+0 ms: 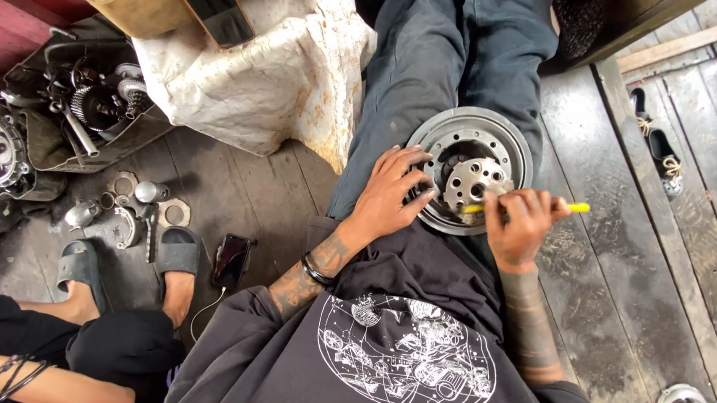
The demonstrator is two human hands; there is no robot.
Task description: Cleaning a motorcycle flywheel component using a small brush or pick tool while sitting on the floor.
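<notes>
L hand grips clutch drum, R hand clenches yellow tool; greasy plank floor.

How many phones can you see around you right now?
2. One phone lies on the tan tray at top left, screen dark. The other phone lies on the floor planks beside the grey sandals, with a white cable attached. Others may be hidden under clutter.
</notes>
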